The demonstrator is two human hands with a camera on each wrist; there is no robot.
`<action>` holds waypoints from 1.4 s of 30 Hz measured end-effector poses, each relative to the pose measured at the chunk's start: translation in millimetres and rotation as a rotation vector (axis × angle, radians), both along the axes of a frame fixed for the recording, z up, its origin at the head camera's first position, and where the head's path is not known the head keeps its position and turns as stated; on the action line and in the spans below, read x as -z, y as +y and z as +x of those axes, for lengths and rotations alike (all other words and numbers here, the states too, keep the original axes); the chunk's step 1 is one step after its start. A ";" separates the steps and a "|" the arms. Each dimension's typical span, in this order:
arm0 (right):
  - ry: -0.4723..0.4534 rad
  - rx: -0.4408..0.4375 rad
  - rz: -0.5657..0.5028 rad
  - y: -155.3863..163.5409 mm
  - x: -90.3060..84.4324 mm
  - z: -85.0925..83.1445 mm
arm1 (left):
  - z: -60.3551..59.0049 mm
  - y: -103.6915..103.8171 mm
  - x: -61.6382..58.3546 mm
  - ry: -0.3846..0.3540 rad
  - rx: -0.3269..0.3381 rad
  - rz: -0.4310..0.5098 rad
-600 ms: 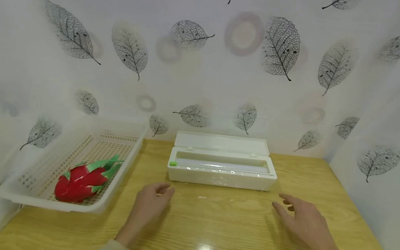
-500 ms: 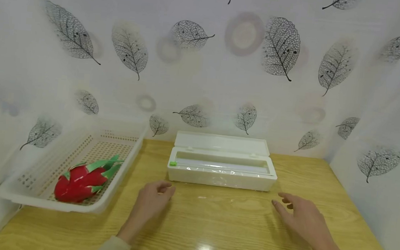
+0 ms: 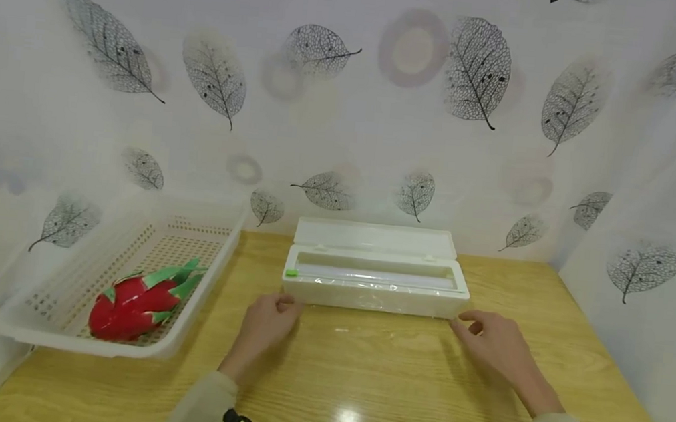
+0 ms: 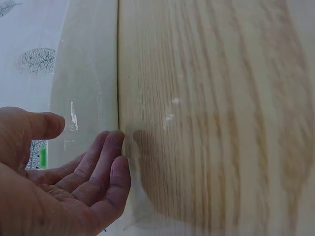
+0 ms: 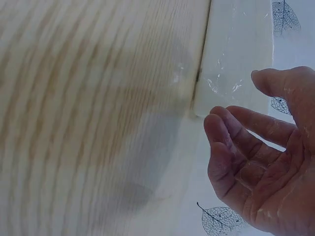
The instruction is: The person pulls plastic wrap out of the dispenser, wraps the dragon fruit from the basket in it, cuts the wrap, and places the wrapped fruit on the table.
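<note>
I see the cling-film dispenser (image 3: 375,282) at the table's (image 3: 395,383) back, middle; the basket (image 3: 63,321) lies left of it, a dragon fruit (image 3: 137,299) inside.

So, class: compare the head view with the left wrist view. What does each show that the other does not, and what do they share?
Only the head view shows the white basket holding the red dragon fruit, the right hand, and the open lid of the white dispenser box. Only the left wrist view shows the palm side of the left hand, fingers loosely curled near the box front. Both share the left hand, the box with its green tab, and the wooden table.
</note>
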State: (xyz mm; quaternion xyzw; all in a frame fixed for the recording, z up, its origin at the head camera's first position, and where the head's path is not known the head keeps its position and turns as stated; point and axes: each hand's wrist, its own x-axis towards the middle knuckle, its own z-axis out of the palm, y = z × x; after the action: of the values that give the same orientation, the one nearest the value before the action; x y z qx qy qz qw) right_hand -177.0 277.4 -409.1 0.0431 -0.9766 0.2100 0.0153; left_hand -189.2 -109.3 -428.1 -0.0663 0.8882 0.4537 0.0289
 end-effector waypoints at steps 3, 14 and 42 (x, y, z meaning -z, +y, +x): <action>-0.019 0.010 -0.014 -0.6 0.5 -3.5 | -5.5 1.5 2.7 -0.013 0.029 0.064; -0.035 0.008 -0.016 2.3 1.1 -8.4 | -13.2 8.4 1.5 0.005 -0.030 0.149; -0.566 0.093 -0.918 -6.6 16.3 -24.8 | 5.0 11.6 -41.0 -0.143 -0.081 0.795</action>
State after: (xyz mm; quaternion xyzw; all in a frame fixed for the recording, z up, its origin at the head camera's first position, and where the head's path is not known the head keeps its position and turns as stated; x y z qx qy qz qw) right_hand -201.8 270.8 -425.4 -0.0694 -0.7513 0.6176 -0.2220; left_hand -184.2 -97.7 -387.1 -0.1162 0.6359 0.7569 0.0961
